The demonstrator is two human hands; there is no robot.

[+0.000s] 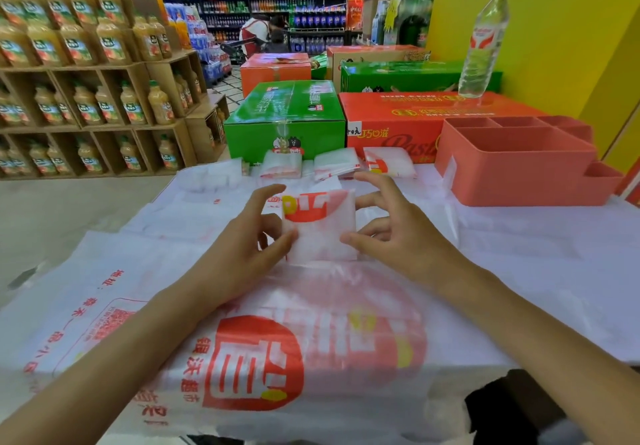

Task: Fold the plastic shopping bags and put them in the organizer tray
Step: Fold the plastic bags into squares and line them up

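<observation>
A small folded white bag (320, 226) with red and yellow print lies in the middle of the table on top of flat, unfolded bags (294, 358). My left hand (247, 236) pinches its left edge, thumb on top. My right hand (388, 222) holds its right edge, thumb on the lower corner and fingers spread above. Three folded bags (341, 164) sit in a row behind it. The coral organizer tray (519, 167), with several compartments, stands at the right rear; I see nothing inside it.
Green (284, 122) and red (408, 122) cartons stand behind the table. A water bottle (485, 42) stands on the red carton. Juice shelves (86, 80) fill the left, a yellow wall (554, 11) the right. A person (258, 34) is far back in the aisle.
</observation>
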